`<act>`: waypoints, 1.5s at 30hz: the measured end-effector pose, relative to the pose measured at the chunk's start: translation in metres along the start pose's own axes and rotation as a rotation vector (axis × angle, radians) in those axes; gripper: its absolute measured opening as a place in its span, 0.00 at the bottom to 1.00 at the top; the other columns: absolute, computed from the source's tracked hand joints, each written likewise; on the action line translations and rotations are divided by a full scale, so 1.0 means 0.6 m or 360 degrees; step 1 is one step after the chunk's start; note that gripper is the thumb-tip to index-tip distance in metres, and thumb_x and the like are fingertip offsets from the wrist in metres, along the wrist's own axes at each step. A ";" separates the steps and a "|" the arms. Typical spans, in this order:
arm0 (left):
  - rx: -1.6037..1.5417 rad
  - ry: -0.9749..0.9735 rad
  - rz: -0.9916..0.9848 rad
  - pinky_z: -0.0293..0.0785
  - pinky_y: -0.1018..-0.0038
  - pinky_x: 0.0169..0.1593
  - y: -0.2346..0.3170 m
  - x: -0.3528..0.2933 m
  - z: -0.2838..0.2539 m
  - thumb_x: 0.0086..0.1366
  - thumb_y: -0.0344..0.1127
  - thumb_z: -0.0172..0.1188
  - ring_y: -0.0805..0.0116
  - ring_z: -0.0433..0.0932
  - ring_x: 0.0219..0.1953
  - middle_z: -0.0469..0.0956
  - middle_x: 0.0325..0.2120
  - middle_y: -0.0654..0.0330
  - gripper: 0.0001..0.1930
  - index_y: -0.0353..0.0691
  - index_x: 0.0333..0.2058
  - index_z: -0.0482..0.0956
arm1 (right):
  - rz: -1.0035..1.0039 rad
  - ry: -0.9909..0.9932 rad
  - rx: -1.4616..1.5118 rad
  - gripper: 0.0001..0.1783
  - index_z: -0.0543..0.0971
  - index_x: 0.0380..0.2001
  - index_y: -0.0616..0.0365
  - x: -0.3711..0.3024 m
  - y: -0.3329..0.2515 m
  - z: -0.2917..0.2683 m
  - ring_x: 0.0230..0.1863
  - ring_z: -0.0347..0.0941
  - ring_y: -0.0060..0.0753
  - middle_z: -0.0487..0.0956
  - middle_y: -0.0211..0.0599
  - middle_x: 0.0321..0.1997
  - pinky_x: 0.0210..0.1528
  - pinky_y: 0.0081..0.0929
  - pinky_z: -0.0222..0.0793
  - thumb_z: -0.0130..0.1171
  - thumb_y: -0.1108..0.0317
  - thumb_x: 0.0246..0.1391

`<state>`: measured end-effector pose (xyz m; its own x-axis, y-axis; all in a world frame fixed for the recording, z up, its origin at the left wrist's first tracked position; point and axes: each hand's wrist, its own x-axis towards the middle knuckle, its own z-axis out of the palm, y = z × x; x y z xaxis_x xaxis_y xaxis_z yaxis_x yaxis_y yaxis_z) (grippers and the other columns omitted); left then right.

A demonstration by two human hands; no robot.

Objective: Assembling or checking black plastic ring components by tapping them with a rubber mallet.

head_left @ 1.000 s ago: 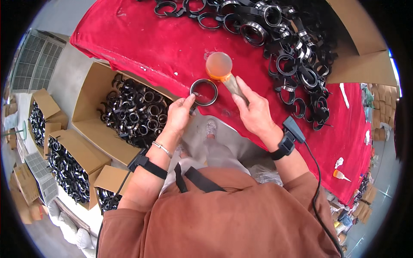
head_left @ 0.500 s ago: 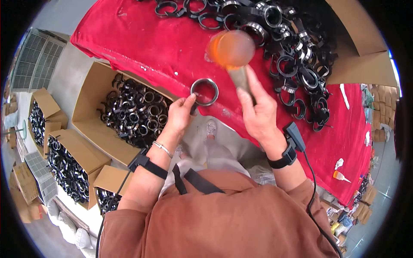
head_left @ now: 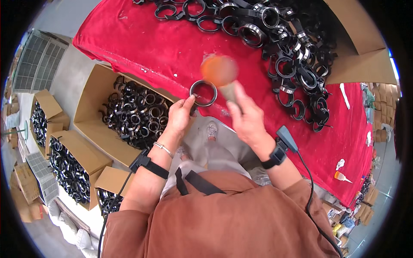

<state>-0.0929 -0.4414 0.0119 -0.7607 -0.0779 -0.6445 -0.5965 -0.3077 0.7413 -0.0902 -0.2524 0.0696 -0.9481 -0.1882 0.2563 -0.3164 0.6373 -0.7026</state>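
Head view, taken from above: a rust-brown top fills the lower picture, and black wrist straps with cables are worn on both forearms. Just beyond, the left hand (head_left: 180,117) is closed in a pinch on the near rim of a dark metal ring (head_left: 203,93), which is held flat over the near edge of the tabletop (head_left: 142,43). The right hand (head_left: 246,117) is wrapped around the pale handle of a tool with a round orange head (head_left: 219,70); that head is blurred, so its exact kind cannot be told. It hovers just beyond the ring, close to touching it.

For the work to be done well, the ring is best kept steady and level by the pinch, with the fingertips kept off the part being treated, and the orange head brought squarely onto the rim rather than at a slant.

A red cloth is spread over the tabletop. Farther back a heap of black rings and clamps (head_left: 284,47) is piled, with a folded cardboard sheet (head_left: 365,64) at the far right. Open cardboard boxes of similar rings (head_left: 133,114) are set on the grey floor to the left.
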 end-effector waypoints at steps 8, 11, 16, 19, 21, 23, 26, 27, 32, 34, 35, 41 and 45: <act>0.0058 0.0069 0.0061 0.66 0.80 0.28 -0.022 -0.012 -0.066 0.64 0.46 0.56 0.79 0.70 0.26 0.74 0.25 0.67 0.16 0.36 0.35 0.79 | 0.0336 -0.0134 0.0288 0.27 0.63 0.59 0.60 -0.035 0.011 -0.052 0.41 0.76 0.52 0.75 0.59 0.40 0.42 0.35 0.71 0.53 0.69 0.55; 0.0035 0.0200 0.0124 0.72 0.68 0.41 -0.036 -0.031 -0.209 0.65 0.48 0.51 0.69 0.73 0.37 0.76 0.37 0.59 0.18 0.39 0.44 0.76 | 0.0441 -0.0175 0.0357 0.28 0.62 0.59 0.61 -0.087 0.014 -0.098 0.46 0.76 0.47 0.75 0.57 0.44 0.47 0.31 0.70 0.53 0.70 0.56; 0.1835 0.0863 0.1210 0.66 0.63 0.51 0.033 -0.011 -0.184 0.62 0.39 0.55 0.50 0.70 0.45 0.72 0.43 0.44 0.19 0.28 0.45 0.73 | 0.0516 -0.0147 0.0345 0.29 0.61 0.61 0.60 -0.179 0.030 -0.125 0.45 0.77 0.40 0.76 0.55 0.42 0.46 0.29 0.70 0.52 0.69 0.56; 0.1755 0.0183 0.1911 0.69 0.64 0.48 0.081 0.012 0.038 0.55 0.31 0.61 0.53 0.73 0.44 0.76 0.37 0.52 0.13 0.38 0.41 0.77 | 0.1082 -0.0422 0.0506 0.29 0.61 0.62 0.57 -0.201 0.031 -0.133 0.39 0.77 0.33 0.78 0.52 0.37 0.44 0.25 0.69 0.53 0.68 0.56; 0.1886 -0.0205 0.2036 0.73 0.69 0.45 0.091 0.037 0.159 0.56 0.33 0.60 0.57 0.75 0.42 0.76 0.39 0.55 0.12 0.41 0.40 0.78 | 0.0997 -0.0371 0.0524 0.29 0.61 0.61 0.57 -0.212 0.030 -0.136 0.39 0.78 0.33 0.78 0.52 0.37 0.44 0.25 0.69 0.53 0.68 0.56; 0.2014 -0.0477 0.2374 0.74 0.69 0.42 0.081 0.085 0.254 0.55 0.34 0.60 0.59 0.74 0.41 0.76 0.39 0.58 0.12 0.42 0.39 0.77 | 0.1013 -0.0393 0.0551 0.28 0.62 0.61 0.57 -0.210 0.027 -0.150 0.42 0.78 0.36 0.78 0.53 0.40 0.46 0.26 0.69 0.53 0.68 0.56; 0.2299 -0.0659 0.2364 0.74 0.68 0.40 0.071 0.125 0.342 0.54 0.35 0.59 0.60 0.74 0.39 0.75 0.37 0.59 0.10 0.42 0.36 0.77 | 0.0985 -0.0333 0.0563 0.28 0.63 0.61 0.57 -0.227 0.031 -0.157 0.47 0.77 0.37 0.78 0.53 0.43 0.47 0.27 0.69 0.53 0.68 0.56; 0.2495 -0.0742 0.2243 0.74 0.67 0.39 0.069 0.134 0.352 0.54 0.36 0.59 0.60 0.73 0.39 0.74 0.36 0.60 0.09 0.43 0.34 0.76 | 0.0989 -0.0334 0.0569 0.28 0.63 0.61 0.57 -0.233 0.033 -0.156 0.47 0.77 0.37 0.78 0.53 0.43 0.47 0.27 0.69 0.53 0.68 0.56; 0.2403 -0.0743 0.2279 0.73 0.64 0.37 0.091 0.123 0.351 0.56 0.38 0.58 0.58 0.74 0.37 0.74 0.32 0.57 0.08 0.41 0.31 0.76 | 0.1029 -0.0145 0.0563 0.28 0.63 0.60 0.59 -0.261 0.059 -0.152 0.40 0.78 0.31 0.80 0.48 0.38 0.44 0.26 0.70 0.54 0.69 0.56; 0.1977 -0.0567 0.2003 0.71 0.63 0.35 0.120 0.094 0.314 0.59 0.39 0.57 0.55 0.75 0.33 0.74 0.28 0.53 0.09 0.40 0.30 0.77 | 0.1149 -0.0121 0.0630 0.28 0.63 0.60 0.59 -0.256 0.062 -0.160 0.36 0.76 0.27 0.79 0.44 0.35 0.41 0.25 0.71 0.54 0.70 0.56; 0.1903 -0.0516 0.1821 0.71 0.64 0.34 0.135 0.078 0.275 0.60 0.39 0.57 0.55 0.75 0.31 0.74 0.26 0.51 0.09 0.39 0.30 0.77 | 0.1235 -0.0109 0.0705 0.28 0.63 0.60 0.60 -0.249 0.063 -0.157 0.31 0.74 0.23 0.78 0.40 0.32 0.39 0.23 0.71 0.54 0.70 0.56; 0.1226 -0.0383 0.0334 0.69 0.78 0.32 0.061 -0.016 0.024 0.67 0.38 0.51 0.78 0.69 0.25 0.74 0.23 0.66 0.13 0.33 0.31 0.75 | 0.1165 -0.0007 0.0925 0.28 0.61 0.62 0.58 -0.195 0.064 -0.130 0.23 0.65 0.13 0.72 0.26 0.27 0.26 0.16 0.65 0.52 0.69 0.59; 0.0637 -0.0451 0.0005 0.70 0.81 0.33 -0.019 -0.014 -0.052 0.68 0.43 0.48 0.80 0.70 0.26 0.75 0.30 0.64 0.14 0.37 0.39 0.74 | 0.1050 -0.0083 0.0952 0.28 0.61 0.62 0.58 -0.141 0.027 -0.093 0.24 0.64 0.13 0.72 0.25 0.27 0.26 0.15 0.65 0.51 0.69 0.59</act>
<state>-0.0720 -0.4670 0.0031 -0.7692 0.2002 -0.6069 -0.6034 0.0851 0.7929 -0.0133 -0.1843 0.0735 -0.9386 0.0359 -0.3432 0.3449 0.1341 -0.9290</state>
